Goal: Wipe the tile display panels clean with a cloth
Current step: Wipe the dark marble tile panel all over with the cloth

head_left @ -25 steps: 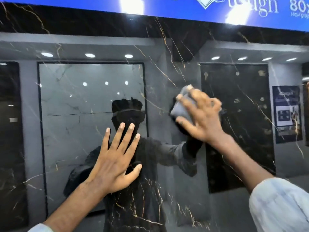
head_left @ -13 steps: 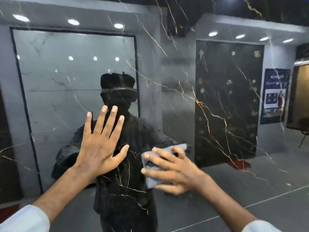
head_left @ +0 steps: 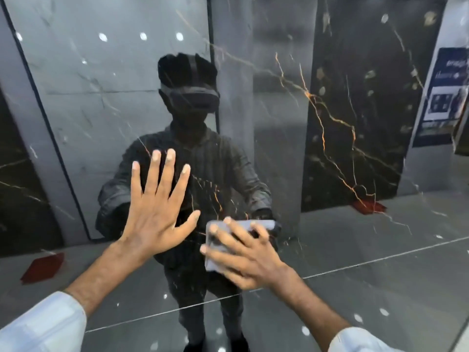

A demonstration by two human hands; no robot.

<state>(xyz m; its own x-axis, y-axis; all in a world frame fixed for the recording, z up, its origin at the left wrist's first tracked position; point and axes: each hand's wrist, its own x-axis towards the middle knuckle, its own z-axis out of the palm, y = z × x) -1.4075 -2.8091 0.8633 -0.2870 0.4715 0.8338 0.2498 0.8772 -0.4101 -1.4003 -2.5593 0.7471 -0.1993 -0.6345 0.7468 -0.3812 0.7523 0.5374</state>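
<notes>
A glossy black tile panel (head_left: 330, 158) with gold veins fills the view and mirrors the showroom. My left hand (head_left: 154, 212) lies flat on it with fingers spread and straight, left of centre. Just to its right, my right hand (head_left: 246, 257) presses a folded grey cloth (head_left: 215, 242) against the panel, fingers spread over the cloth. The cloth's right part is hidden under my fingers.
The panel reflects a person in dark clothes, grey and black tile panels behind, a blue poster (head_left: 441, 97) at the right and a grey floor with red marks (head_left: 42, 268). My white sleeves (head_left: 43, 326) show at the bottom corners.
My right hand swept the cloth from upper right down to lower centre, then a little further down. The view tilted downward. My left hand stayed flat on the panel.
</notes>
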